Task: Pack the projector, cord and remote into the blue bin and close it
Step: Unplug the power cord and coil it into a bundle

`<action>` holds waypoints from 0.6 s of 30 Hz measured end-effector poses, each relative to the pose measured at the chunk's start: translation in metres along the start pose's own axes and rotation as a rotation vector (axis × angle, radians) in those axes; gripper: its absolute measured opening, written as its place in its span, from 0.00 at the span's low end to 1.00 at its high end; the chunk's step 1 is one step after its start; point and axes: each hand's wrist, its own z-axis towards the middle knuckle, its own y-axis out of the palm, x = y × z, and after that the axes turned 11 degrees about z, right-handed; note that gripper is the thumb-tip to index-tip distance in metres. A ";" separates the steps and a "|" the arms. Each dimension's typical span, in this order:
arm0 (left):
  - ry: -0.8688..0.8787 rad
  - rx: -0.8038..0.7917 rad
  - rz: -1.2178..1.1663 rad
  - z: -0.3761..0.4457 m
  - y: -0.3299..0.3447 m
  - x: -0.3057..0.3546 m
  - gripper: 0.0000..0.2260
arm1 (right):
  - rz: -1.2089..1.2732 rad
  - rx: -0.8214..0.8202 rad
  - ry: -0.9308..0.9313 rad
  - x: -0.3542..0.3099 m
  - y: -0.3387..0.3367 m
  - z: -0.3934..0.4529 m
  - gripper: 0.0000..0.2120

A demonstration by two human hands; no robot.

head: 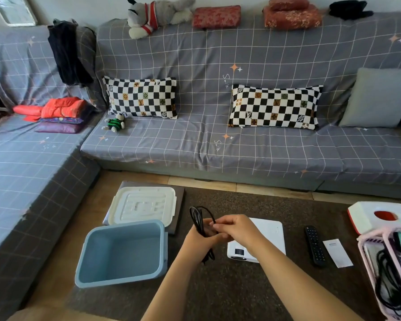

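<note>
An open blue bin [95, 278] sits on the brown table at lower left, with nothing inside. Its white lid [142, 205] lies flat just behind it. My left hand [200, 239] grips a bundled black cord [198, 220], whose loop sticks up and whose plug end hangs below the fist. My right hand [237, 228] meets it from the right, fingers pinching the cord. Both hands hover over the white projector [271, 228], which is partly hidden by my right forearm. A black remote [314, 247] lies to the right of the projector.
A white paper slip [337, 252] lies beside the remote. A pink basket [387, 272] with cables stands at the right edge, a red-and-white tissue box [377, 215] behind it. A grey laptop [180, 209] lies under the lid. A grey checked sofa [218, 135] runs behind the table.
</note>
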 end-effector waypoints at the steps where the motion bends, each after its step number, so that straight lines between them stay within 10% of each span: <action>1: -0.007 -0.035 -0.033 0.003 -0.002 -0.003 0.22 | 0.010 -0.022 0.024 0.000 0.001 0.002 0.08; 6: -0.084 0.034 -0.021 0.014 -0.002 -0.016 0.06 | 0.035 0.002 0.143 0.012 0.010 0.017 0.10; 18: -0.571 0.093 -0.122 0.074 -0.006 -0.072 0.13 | 0.512 0.031 0.646 0.062 0.066 0.086 0.05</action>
